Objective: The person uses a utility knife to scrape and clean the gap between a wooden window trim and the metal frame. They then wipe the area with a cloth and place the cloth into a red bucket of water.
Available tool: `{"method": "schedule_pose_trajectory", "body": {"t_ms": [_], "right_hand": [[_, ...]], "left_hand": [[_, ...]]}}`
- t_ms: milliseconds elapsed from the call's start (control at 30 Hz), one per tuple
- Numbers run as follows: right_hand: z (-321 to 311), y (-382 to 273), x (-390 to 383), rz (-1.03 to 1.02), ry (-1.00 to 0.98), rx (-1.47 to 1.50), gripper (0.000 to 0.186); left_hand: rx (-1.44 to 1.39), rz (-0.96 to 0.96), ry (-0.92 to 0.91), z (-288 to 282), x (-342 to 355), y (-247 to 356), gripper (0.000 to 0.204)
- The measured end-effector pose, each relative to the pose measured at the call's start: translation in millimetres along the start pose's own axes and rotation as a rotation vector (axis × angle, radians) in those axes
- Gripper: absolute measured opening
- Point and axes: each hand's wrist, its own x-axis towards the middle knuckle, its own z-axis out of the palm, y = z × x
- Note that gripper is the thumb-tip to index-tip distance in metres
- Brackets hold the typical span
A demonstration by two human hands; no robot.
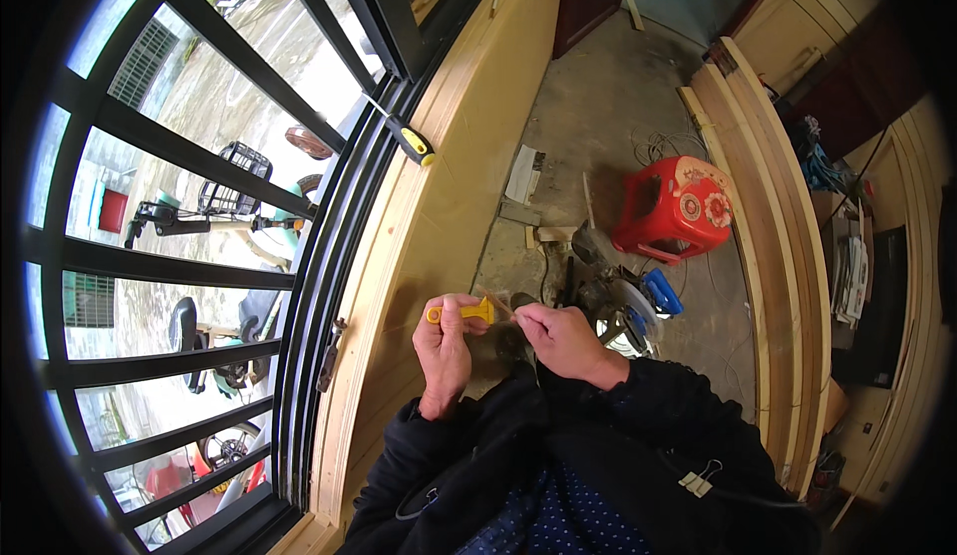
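Note:
My left hand [446, 351] is closed around a small yellow-handled tool [473, 312]. Its handle has a hole at the outer end and flares toward my right hand; whether it is a brush or a scraper I cannot tell. Close beside the flared end, my right hand [571, 344] is closed with thumb and forefinger pinched together. A thin brownish piece shows between the two hands, and what the right fingers pinch is too small to make out. On the window sill to the left lies a screwdriver [411, 141] with a yellow and black handle.
Black window bars [189, 265] stand at the left above a wooden sill [399, 181], where a dark metal tool [331, 356] lies. Ahead are a red plastic stool [648, 218] and a power saw [630, 308] with a blue part. Long wooden boards [773, 246] line the right.

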Motion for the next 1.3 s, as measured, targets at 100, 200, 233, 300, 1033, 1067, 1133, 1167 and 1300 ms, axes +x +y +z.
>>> {"method": "schedule_pose_trajectory", "body": {"t_ms": [100,200,233,300,1033,1067,1133,1167,1300], "right_hand": [[-4,1,-2,0.098,-0.036,-0.177,0.017],[-9,2,-3,0.244,0.008,-0.192,0.020],[-11,1,-4,0.229,0.036,-0.169,0.020],[-10,-2,-9,0.194,0.049,-0.081,0.020],[-26,19,-30,0.206,0.070,-0.116,0.015],[-32,17,-29,0.187,0.100,-0.081,0.016],[-42,9,-34,0.123,0.121,-0.013,0.016],[-46,6,-37,0.074,0.110,0.021,0.016],[-46,8,-40,-0.074,0.096,0.162,0.015]], "left_hand": [[0.014,0.031,-0.050,0,-8,-1,0.035],[0.001,0.044,-0.074,-4,-17,-2,0.035],[0.002,0.061,-0.086,-5,-19,-2,0.034],[-0.011,0.077,-0.096,-6,-22,-3,0.034],[0.068,0.298,-0.195,9,-29,14,0.022],[0.146,0.335,-0.214,11,-27,15,0.020],[0.232,0.306,-0.235,15,-32,19,0.020],[0.282,0.295,-0.238,17,-33,20,0.021],[0.306,0.360,-0.305,24,-38,25,0.011]]}}
